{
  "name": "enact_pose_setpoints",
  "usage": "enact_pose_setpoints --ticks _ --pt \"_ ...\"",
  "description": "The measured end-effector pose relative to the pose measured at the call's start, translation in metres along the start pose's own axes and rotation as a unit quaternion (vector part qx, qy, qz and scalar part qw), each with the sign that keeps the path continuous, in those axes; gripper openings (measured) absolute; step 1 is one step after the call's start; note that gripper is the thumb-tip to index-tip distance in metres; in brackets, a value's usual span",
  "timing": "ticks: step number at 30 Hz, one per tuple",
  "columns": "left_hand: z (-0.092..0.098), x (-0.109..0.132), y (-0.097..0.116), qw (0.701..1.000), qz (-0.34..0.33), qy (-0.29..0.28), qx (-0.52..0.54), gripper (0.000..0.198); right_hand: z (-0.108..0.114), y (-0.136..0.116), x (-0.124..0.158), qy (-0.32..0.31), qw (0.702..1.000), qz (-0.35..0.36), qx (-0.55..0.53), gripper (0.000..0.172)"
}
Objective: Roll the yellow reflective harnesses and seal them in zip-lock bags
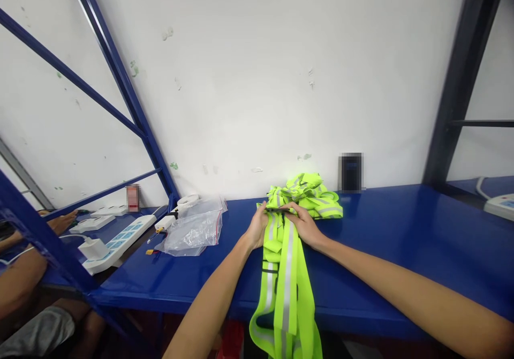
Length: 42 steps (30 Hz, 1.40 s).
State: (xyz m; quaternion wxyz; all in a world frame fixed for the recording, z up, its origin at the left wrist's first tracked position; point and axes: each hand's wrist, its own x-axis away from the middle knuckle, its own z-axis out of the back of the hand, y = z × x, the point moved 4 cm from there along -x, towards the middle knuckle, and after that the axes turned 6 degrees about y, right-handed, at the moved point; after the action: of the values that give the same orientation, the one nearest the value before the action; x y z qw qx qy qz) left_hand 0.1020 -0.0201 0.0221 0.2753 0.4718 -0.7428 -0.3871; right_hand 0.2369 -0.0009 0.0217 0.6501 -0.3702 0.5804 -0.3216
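Observation:
A fluorescent yellow-green reflective strap vest [288, 273] with silver stripes hangs from my hands over the table's front edge. My left hand [257, 226] is closed on its upper left side, beside a dark flat strip or buckle running across the top. At the right end of this dark piece, my right hand [305, 225] grips with the thumb and fingers, bent over the strap. Black sliders show on the hanging bands. Just behind my hands, against the wall, lies a heap of the same yellow-green reflective straps [327, 203]. My fingertips are partly hidden by the fabric.
On the blue table [385, 241], clear plastic bags [193, 233] and a small white fan [187, 202] lie left. A dark box-like item [352, 173] stands by the wall. Further left are a power strip [120, 244], a blue frame post [120, 75] and another person's arm [24, 273].

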Motion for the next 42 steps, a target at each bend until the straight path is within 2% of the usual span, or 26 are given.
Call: enact_pose_setpoints --ticks 3,6,8,11,12,14,16,18,21,24,28,31,34,37,39,42 --pt "0.008 -0.001 0.001 1.0 0.015 0.021 -0.012 0.048 0.0 0.003 0.002 -0.004 0.998 -0.051 -0.046 0.02" --pt "0.018 -0.003 0.006 0.997 -0.04 0.055 -0.035 0.045 -0.004 0.003 0.006 -0.037 0.98 -0.132 -0.146 0.025" --pt "0.021 -0.005 0.008 0.993 -0.087 0.063 -0.058 0.054 -0.004 -0.001 0.006 -0.019 0.971 -0.157 -0.18 0.039" --pt "0.022 -0.008 0.011 0.983 -0.141 0.072 -0.088 0.063 0.0 -0.002 0.004 0.063 0.968 -0.18 -0.161 0.069" --pt "0.022 -0.009 0.012 0.979 -0.159 0.08 -0.097 0.063 0.0 0.0 0.003 0.077 0.967 -0.188 -0.155 0.073" --pt "0.024 -0.008 0.015 0.97 -0.191 0.096 -0.118 0.059 0.0 0.003 0.003 0.069 0.975 -0.168 -0.128 0.069" --pt "0.025 -0.006 0.018 0.959 -0.219 0.105 -0.148 0.054 0.001 0.003 0.002 0.055 0.992 -0.098 -0.054 0.061" --pt "0.025 -0.004 0.018 0.948 -0.238 0.106 -0.181 0.05 0.004 0.004 0.003 0.061 0.996 -0.048 0.041 0.064" --pt "0.026 -0.003 0.016 0.935 -0.257 0.111 -0.217 0.052 0.009 0.008 0.003 0.061 0.991 -0.054 0.107 0.073" --pt "0.026 -0.005 0.013 0.927 -0.274 0.122 -0.227 0.055 0.009 0.012 0.001 0.041 0.994 -0.076 0.062 0.075" --pt "0.025 -0.009 0.006 0.954 -0.215 0.129 -0.167 0.059 0.006 0.019 -0.002 0.03 0.993 -0.108 -0.023 0.08" --pt "0.023 -0.01 0.0 0.972 -0.145 0.153 -0.107 0.06 0.005 0.022 -0.001 0.03 0.994 -0.105 -0.027 0.08" --pt "0.012 -0.009 -0.006 0.992 -0.073 0.087 -0.062 0.052 0.005 0.026 0.002 0.033 0.995 -0.09 0.02 0.078" --pt "0.001 -0.006 -0.006 0.997 -0.059 0.018 -0.052 0.051 0.004 0.028 0.005 0.024 0.996 -0.085 0.027 0.076" --pt "-0.003 -0.003 -0.005 0.997 -0.062 0.004 -0.05 0.054 0.003 0.026 0.006 0.018 0.996 -0.082 0.026 0.074" --pt "-0.007 -0.001 -0.003 0.997 -0.056 0.002 -0.049 0.068 0.003 0.015 0.007 0.027 0.996 -0.063 0.051 0.071"
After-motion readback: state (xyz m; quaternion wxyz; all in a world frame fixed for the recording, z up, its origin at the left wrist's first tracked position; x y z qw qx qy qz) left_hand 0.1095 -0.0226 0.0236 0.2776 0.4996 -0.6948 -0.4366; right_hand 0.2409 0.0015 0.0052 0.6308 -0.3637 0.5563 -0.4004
